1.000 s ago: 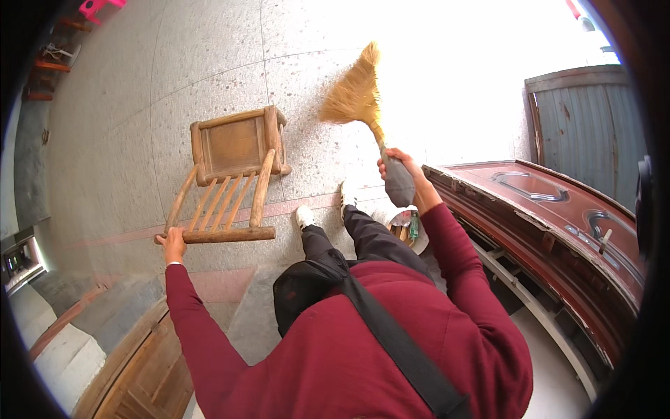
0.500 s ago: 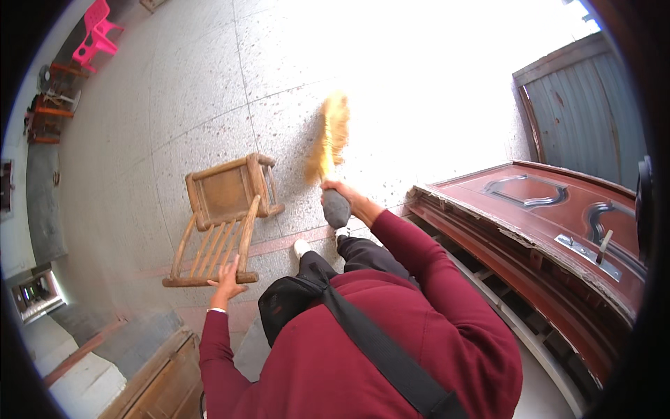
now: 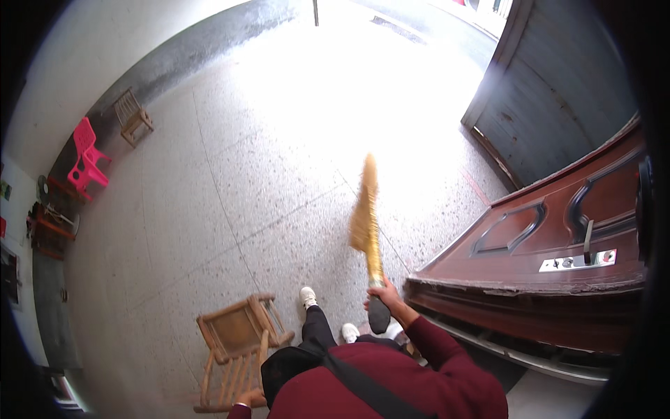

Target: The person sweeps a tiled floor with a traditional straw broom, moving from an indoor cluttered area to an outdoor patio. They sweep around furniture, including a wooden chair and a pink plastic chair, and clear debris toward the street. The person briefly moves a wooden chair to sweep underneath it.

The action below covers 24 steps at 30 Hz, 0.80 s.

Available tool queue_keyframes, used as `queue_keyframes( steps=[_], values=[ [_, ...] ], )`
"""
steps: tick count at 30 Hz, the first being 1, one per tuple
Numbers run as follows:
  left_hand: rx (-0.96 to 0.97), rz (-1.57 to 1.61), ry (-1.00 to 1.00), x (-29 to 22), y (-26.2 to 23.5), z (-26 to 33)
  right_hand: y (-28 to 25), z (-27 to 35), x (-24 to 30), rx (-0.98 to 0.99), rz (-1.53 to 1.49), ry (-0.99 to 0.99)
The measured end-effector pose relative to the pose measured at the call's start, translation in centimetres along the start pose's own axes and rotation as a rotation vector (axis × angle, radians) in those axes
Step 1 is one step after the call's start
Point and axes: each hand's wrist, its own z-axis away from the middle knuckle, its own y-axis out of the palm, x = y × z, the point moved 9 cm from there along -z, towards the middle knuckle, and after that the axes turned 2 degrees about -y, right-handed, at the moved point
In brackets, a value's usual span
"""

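A short straw broom (image 3: 373, 216), yellow with a dark grey butt, is in my right hand (image 3: 392, 299), the fingers wrapped round the lower handle. Its bristle end points away from me over the speckled floor. Down at the lower left, my left hand (image 3: 252, 398) is closed on the end of the top rail of a small wooden chair (image 3: 230, 332); my body partly covers that hand and the fingertips are hard to see. The chair's seat lies toward the far side and its slatted back toward me.
A dark red door leaf (image 3: 516, 244) with a metal handle stands close on my right, a grey-blue door panel (image 3: 551, 84) beyond it. Far left are a pink plastic chair (image 3: 87, 157) and another wooden chair (image 3: 132, 119). Bright light washes out the far floor.
The view has tilted up, showing more of the far room. One foot has stepped forward past the other. The broom is now extended straight ahead. My left hand has closed on the chair rail.
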Motion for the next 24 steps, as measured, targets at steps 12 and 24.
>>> queue_keyframes(
  steps=[12, 24],
  values=[
    [0.009, 0.178, 0.058, -6.9, -13.1, -0.3, -7.3, -17.2, -5.4, -0.461, -0.214, 0.363],
    [0.132, 0.142, 0.436, -24.3, -23.6, -1.9, 18.7, -24.7, 1.5, 0.242, 0.16, 0.124]
  ],
)
